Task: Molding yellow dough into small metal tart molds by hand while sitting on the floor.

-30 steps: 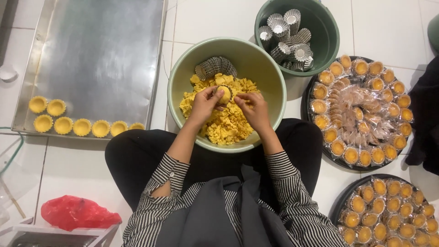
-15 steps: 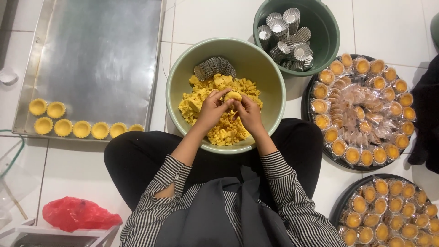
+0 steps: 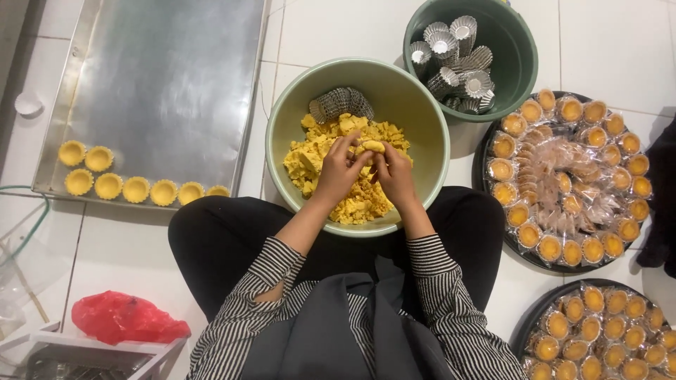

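Dough lump (image 3: 374,146) pinched between fingers of left hand (image 3: 340,169) and right hand (image 3: 396,176), above green bowl (image 3: 422,112)

A single head-worn camera is looking almost straight down from above the seated person's lap, facing the white tiled floor (image 3: 338,28), taking in the pale green bowl (image 3: 422,127) at close range.

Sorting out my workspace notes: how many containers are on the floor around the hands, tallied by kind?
Light green bowl of yellow dough, where the left hand and right hand pinch a dough piece: 1
Dark green bowl of empty metal moulds: 1
Metal baking tray: 1
Black round trays of wrapped tarts: 2
Total: 5
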